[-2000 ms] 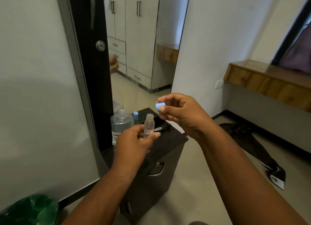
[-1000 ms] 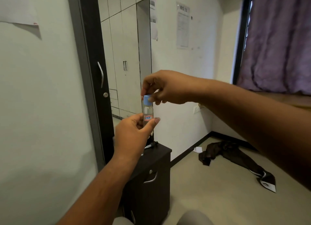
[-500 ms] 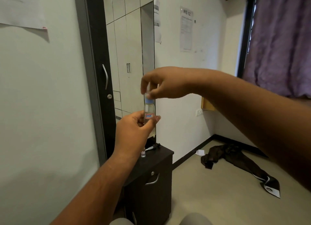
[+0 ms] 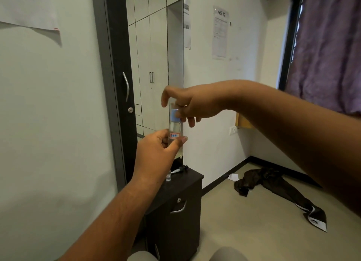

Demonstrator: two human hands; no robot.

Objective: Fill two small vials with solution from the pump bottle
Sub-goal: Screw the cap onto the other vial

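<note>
My left hand (image 4: 156, 149) holds a small clear vial (image 4: 174, 128) upright at chest height, fingers and thumb wrapped round its lower part with the red-and-blue label. My right hand (image 4: 187, 106) reaches in from the right and pinches the vial's blue cap (image 4: 174, 115), which sits on the neck. A second small vial (image 4: 168, 177) stands on the dark cabinet (image 4: 175, 208) below, partly hidden by my left wrist. A pump head with its tube (image 4: 180, 169) lies on the cabinet top behind it. The pump bottle itself is out of sight.
A tall mirror (image 4: 156, 65) in a dark frame stands behind the cabinet against the white wall. A dark cloth (image 4: 273, 190) lies crumpled on the floor to the right. A purple curtain (image 4: 328, 45) covers the window at the upper right.
Two seconds ago the cap was off, held apart in my right hand. The vial was raised and the cap set on its neck; my right fingers have since turned on the cap.
</note>
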